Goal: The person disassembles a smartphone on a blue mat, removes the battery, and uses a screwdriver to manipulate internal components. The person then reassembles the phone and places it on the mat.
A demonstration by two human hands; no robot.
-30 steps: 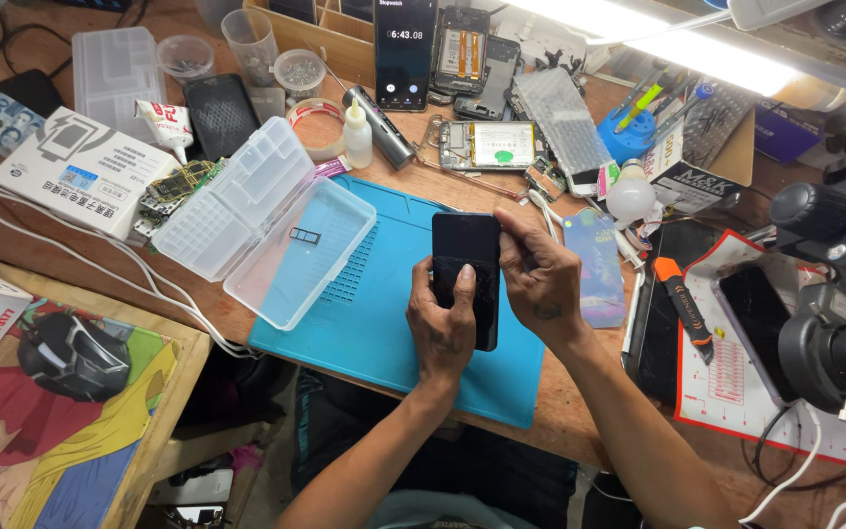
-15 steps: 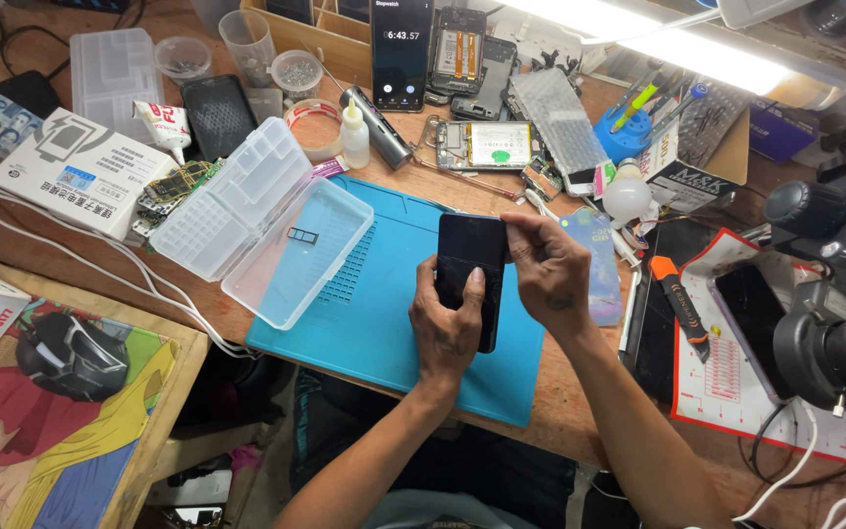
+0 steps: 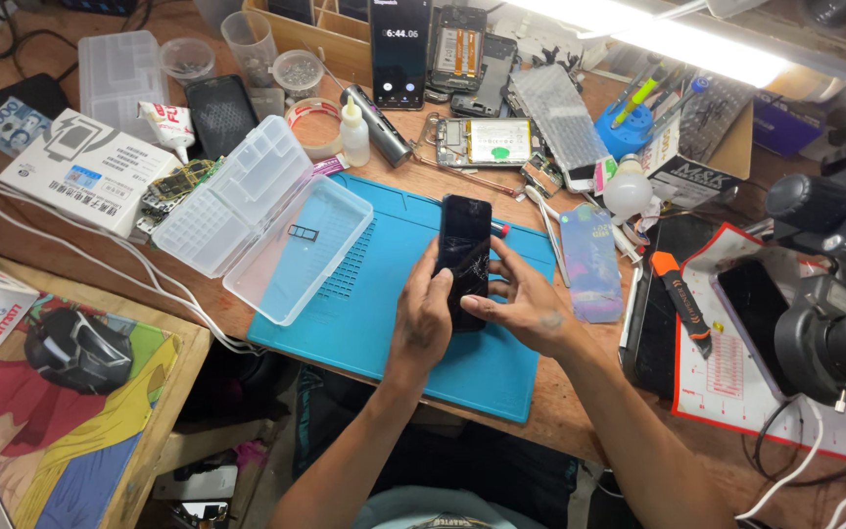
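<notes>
Over blue mat [image 3: 384,304]: both hands [image 3: 477,309] grip cracked dark phone [image 3: 464,250]

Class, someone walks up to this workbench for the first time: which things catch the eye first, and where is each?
At the centre, the left hand and right hand hold a dark phone with a cracked screen above a bright blue mat. Left of them lies an open clear plastic organiser box. At the far right stands a black microscope.
</notes>
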